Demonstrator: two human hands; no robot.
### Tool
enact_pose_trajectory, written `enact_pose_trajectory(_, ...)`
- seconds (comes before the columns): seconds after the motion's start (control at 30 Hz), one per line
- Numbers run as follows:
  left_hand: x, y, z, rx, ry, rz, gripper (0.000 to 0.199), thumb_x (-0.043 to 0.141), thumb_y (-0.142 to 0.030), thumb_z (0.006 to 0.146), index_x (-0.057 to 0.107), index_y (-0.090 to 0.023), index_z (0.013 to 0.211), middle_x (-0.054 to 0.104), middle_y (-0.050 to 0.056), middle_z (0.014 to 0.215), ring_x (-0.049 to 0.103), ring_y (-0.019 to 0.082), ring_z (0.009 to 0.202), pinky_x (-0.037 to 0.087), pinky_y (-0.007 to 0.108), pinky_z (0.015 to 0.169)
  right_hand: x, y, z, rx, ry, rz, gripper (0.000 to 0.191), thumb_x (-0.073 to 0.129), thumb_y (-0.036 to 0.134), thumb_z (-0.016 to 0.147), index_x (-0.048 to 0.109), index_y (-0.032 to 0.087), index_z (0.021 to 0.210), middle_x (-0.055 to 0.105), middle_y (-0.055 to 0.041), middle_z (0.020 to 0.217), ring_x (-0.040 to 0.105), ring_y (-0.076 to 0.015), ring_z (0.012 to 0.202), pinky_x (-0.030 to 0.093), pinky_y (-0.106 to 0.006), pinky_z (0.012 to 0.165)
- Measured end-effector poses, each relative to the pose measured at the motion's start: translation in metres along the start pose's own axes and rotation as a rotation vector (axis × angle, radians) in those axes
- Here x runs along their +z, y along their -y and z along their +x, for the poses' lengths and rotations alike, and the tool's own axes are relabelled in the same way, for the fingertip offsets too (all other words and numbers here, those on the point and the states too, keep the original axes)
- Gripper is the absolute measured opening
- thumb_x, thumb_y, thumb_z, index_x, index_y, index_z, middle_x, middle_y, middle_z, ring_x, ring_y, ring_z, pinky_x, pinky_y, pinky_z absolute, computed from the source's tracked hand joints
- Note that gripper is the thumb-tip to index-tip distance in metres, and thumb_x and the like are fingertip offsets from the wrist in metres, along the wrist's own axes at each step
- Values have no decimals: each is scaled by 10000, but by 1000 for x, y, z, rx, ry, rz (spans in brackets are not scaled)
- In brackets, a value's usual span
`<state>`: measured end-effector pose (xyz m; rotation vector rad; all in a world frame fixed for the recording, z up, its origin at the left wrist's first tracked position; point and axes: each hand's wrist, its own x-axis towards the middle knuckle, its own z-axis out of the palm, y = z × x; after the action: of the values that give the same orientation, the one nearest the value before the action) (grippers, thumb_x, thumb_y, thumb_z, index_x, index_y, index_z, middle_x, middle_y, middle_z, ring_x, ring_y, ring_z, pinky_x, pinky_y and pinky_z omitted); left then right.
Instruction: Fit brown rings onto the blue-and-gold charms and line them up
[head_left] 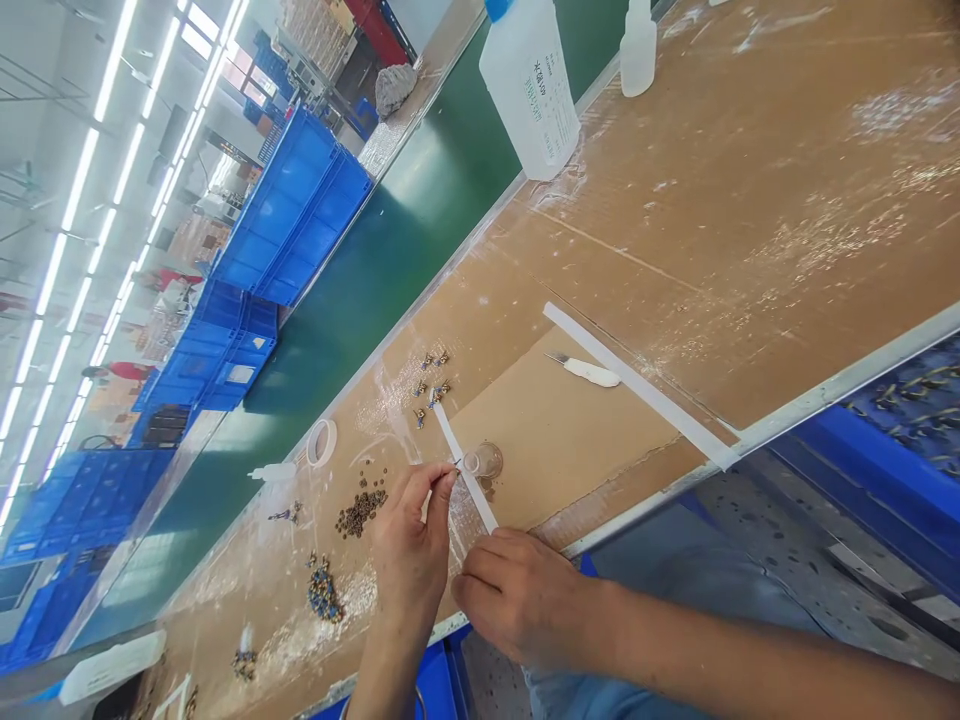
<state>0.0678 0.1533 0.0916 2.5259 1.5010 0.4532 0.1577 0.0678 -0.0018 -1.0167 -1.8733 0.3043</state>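
My left hand (pixel 414 535) pinches thumb and forefinger together beside a small clear cup (pixel 491 459); a tiny dark thing shows at the fingertips, too small to name. My right hand (pixel 517 595) is closed, fingers curled, at the table's near edge by the lower end of a white tape strip (pixel 480 502). What it holds, if anything, is hidden. Left of my left hand lies a pile of small brown beads (pixel 361 510). Several small blue-and-gold pieces (pixel 441 392) stand around the strip's far end, and a heap of similar pieces (pixel 324 592) lies farther left.
A white-handled knife (pixel 591 372) rests on the cardboard near another tape strip (pixel 637 385). A large white bottle (pixel 534 100) and a small dropper bottle (pixel 638 55) stand at the back. A tape roll (pixel 322 443) lies by the green belt (pixel 337 290); blue crates (pixel 292 210) stand beyond.
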Motion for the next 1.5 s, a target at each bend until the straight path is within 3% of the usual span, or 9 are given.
enact_pose_trajectory(0.23, 3, -2, 4, 37, 5, -15, 125, 590, -285, 898, 708, -245, 887, 754, 22, 878, 698, 195, 822, 520, 280, 742, 1, 0, -1, 9, -10, -1, 158, 500, 139, 900, 581, 156, 766, 561, -35, 717, 476, -171, 665, 349, -311, 605)
enact_pose_trajectory(0.4, -11, 0, -6, -70, -15, -32, 134, 605, -325, 889, 714, -252, 864, 742, 19, 845, 686, 203, 793, 510, 300, 757, -1, -1, -1, 8, -10, 16, 134, 516, 135, 892, 573, 159, 773, 554, -32, 728, 470, -172, 673, 348, -312, 613)
enact_pose_trajectory(0.53, -18, 22, -44, -291, -104, -93, 187, 655, -409, 854, 730, -242, 895, 756, 40, 893, 691, 223, 841, 523, 326, 788, -3, 0, -2, 27, 4, 68, 131, 495, 128, 925, 583, 156, 832, 564, -31, 770, 475, -171, 712, 359, -308, 654)
enact_pose_trajectory(0.63, -12, 41, -82, -469, -165, -163, 252, 681, -455, 824, 739, -226, 911, 767, 58, 928, 706, 234, 874, 541, 349, 815, -3, 2, -2, 40, 16, 100, 138, 480, 119, 942, 581, 156, 855, 575, -30, 787, 480, -167, 733, 366, -303, 678)
enact_pose_trajectory(0.73, -1, 50, -110, -555, -209, -199, 252, 691, -444, 818, 746, -220, 919, 770, 67, 949, 714, 237, 900, 548, 375, 860, 0, 3, -3, 44, 21, 93, 137, 477, 106, 952, 591, 150, 891, 582, -32, 782, 499, -169, 755, 373, -305, 708)
enact_pose_trajectory(1.0, 9, 53, -122, -496, -172, -137, 133, 665, -311, 853, 754, -243, 924, 779, 59, 931, 725, 228, 871, 569, 375, 836, 4, 3, -3, 44, 130, 58, 128, 492, 108, 951, 602, 148, 901, 599, -46, 827, 524, -183, 804, 375, -320, 749)
enact_pose_trajectory(1.5, 12, 53, -114, -385, -143, 14, 195, 605, -331, 899, 743, -196, 927, 786, 66, 870, 740, 215, 787, 590, 337, 750, 3, 2, -3, 23, 92, 18, 124, 503, 113, 946, 621, 136, 921, 608, -53, 818, 535, -186, 802, 401, -325, 746)
